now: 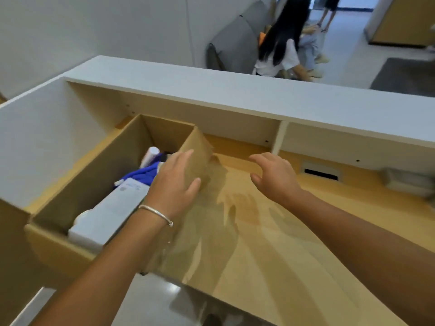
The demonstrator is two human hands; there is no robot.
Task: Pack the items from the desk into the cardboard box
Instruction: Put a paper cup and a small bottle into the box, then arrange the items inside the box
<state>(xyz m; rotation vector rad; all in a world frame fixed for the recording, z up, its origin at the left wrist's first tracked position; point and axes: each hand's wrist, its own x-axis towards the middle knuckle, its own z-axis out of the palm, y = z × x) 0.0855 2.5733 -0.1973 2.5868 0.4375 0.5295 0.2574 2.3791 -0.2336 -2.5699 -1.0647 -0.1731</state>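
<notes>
An open cardboard box (pixel 98 165) stands on the left of the wooden desk (pixel 270 231). Inside it lie a white rectangular box (pixel 110 212), a blue cloth item (pixel 143 175) and a white cylinder (pixel 150 156). My left hand (pixel 179 182), with a silver bracelet on the wrist, lies with fingers straight on the box's right flap (pixel 197 156), which is blurred with motion. My right hand (pixel 273 175) hovers over the desk to the right of the flap, fingers loosely curled and holding nothing.
A white raised counter (pixel 235 97) runs along the back of the desk, with a white side wall (pixel 35 142) at the left. A cable slot (pixel 321 171) and a grey blurred object (pixel 409 182) sit at the right. People sit beyond the counter.
</notes>
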